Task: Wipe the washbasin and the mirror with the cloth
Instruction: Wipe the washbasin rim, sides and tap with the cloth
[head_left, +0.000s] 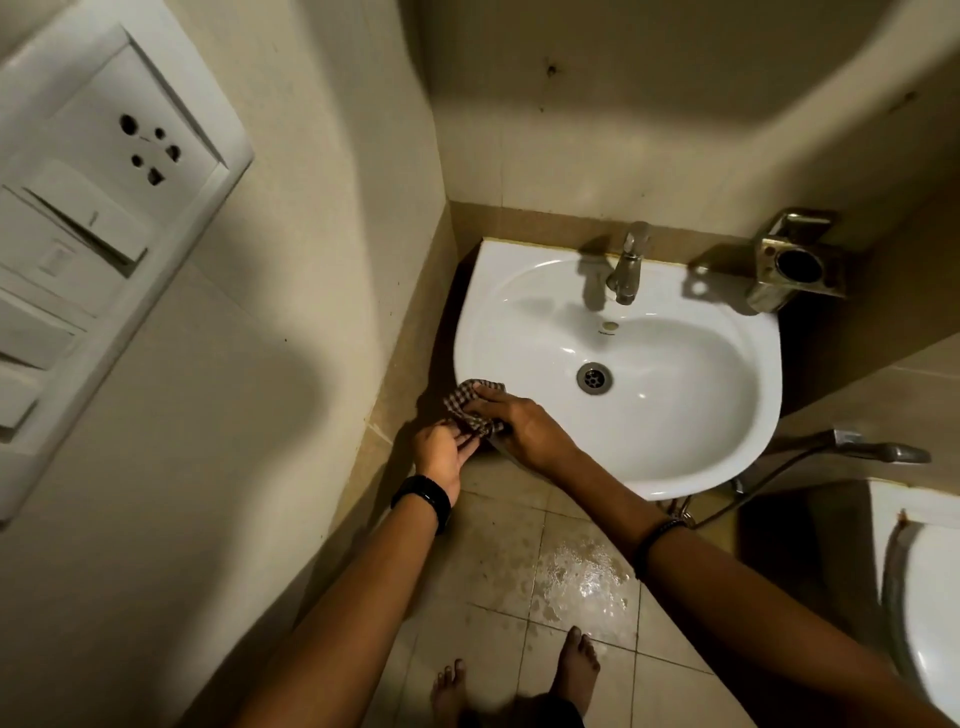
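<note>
Both hands at the washbasin (675, 441) front-left rim: my right hand (522, 428) presses flat fingers on the cloth (470, 402), my left hand (441, 454) pinches its hanging corner; loosened, it could slide floorward.

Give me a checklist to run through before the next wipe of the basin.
1. Cloth in hand: ok, both the left hand and right hand hold it.
2. Cloth on basin: ok, at the left rim.
3. Bowl free of objects: ok, only the drain shows.
4. Tap off: ok, no water running.
5. Floor dry: not ok, wet patch by the feet.
6. Mirror within reach: cannot tell, not in view.
</note>
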